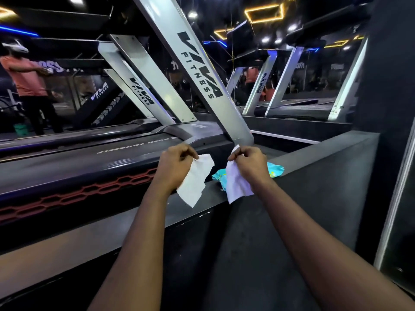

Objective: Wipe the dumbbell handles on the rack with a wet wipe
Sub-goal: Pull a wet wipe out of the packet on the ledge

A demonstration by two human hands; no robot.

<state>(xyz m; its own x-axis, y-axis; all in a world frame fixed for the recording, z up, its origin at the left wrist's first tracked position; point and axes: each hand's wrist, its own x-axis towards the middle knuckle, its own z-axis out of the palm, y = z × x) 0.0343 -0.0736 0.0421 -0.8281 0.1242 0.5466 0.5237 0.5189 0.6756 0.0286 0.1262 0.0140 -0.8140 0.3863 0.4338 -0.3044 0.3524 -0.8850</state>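
My left hand (174,163) pinches a white wet wipe (195,182) that hangs down from its fingers. My right hand (249,163) pinches a second white wet wipe (235,185), also hanging. The two wipes are apart, with a small gap between them. Behind them a teal wet-wipe packet (275,171) lies on a dark grey ledge (314,158), partly hidden by my right hand and its wipe. No dumbbells or rack are in view.
A treadmill (89,167) with silver "VIVA FITNESS" uprights (197,63) stands just beyond the ledge. More treadmills and mirrors fill the back. A person in an orange shirt (24,77) stands at the far left. A dark pillar (393,86) rises on the right.
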